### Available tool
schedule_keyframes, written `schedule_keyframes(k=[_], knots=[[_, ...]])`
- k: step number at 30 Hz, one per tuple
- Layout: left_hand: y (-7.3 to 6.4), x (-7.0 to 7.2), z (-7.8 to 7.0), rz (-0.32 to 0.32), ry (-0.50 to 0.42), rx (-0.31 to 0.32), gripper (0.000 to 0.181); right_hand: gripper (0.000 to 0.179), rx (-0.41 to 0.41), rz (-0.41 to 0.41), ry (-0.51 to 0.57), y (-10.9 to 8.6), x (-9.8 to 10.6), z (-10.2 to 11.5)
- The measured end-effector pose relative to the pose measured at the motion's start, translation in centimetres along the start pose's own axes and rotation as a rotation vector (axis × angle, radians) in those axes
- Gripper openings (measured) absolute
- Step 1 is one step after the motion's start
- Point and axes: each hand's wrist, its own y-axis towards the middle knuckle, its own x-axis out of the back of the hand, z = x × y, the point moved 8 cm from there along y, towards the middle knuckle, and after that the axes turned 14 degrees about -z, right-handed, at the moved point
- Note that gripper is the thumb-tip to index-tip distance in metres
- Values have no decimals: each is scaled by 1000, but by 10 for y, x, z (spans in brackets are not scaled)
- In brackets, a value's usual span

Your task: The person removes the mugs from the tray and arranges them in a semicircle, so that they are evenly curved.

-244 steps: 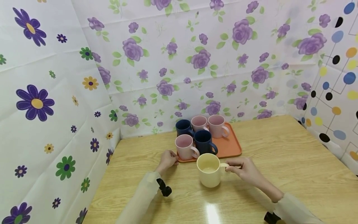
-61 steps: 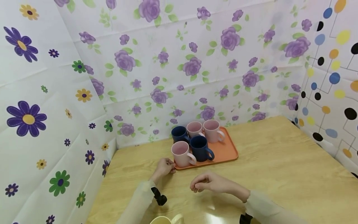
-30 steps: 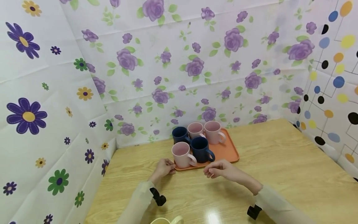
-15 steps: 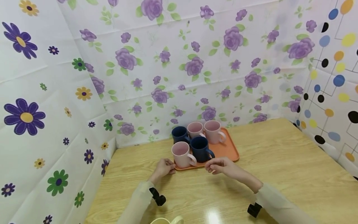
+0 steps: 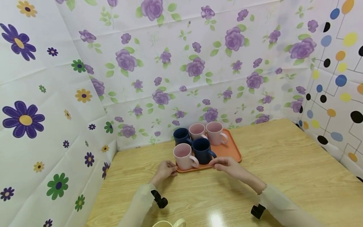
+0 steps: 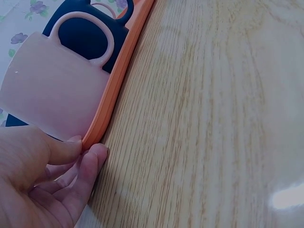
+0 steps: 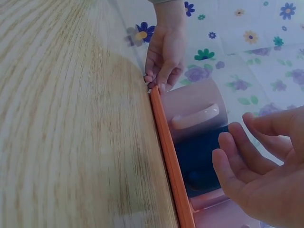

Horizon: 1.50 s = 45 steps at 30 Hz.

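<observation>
My left hand pinches the near left corner of an orange tray, thumb above the rim and fingers below, as the left wrist view shows up close. Just inside that corner stands a pink mug. To its right is a navy mug, its handle pointing toward the right. My right hand hovers at the tray's front edge, fingertips right at the navy mug's handle. In the right wrist view its fingers are loosely bent, with a gap to the thumb and nothing between them.
Behind those mugs, another navy mug and two pink mugs, one in the middle and one at right, share the tray. A yellow mug shows partly at the bottom edge. Flower-printed sheets enclose the wooden table.
The right hand earlier held the yellow mug by its handle; that mug now sits nearer the body, released. The right hand has since moved forward to the navy mug's handle. The left hand keeps its pinch.
</observation>
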Motion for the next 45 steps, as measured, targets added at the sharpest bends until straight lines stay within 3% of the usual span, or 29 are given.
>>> schedule_keyframes(k=[8, 13, 21, 26, 33, 39, 45], knots=[[-1, 0, 1, 13, 9, -11, 11, 31, 30, -135, -103, 6, 13, -8], [0, -1, 4, 17, -6, -3, 11, 30, -25, -221, -94, 10, 18, -14], [0, 1, 3, 7, -9, 4, 10, 29, -46, -421, -198, 22, 25, -20], [1, 1, 2, 7, -11, 5, 10, 25, 0, -448, -285, 31, 21, -20], [0, 2, -1, 12, 18, 4, 10, 18, -16, -513, -422, 35, 18, -20], [0, 1, -2, 23, 14, 5, 11, 12, -29, -527, -384, 29, 22, -18], [2, 1, 1, 31, -5, 9, 12, 13, 23, -559, -401, 22, 35, -5]])
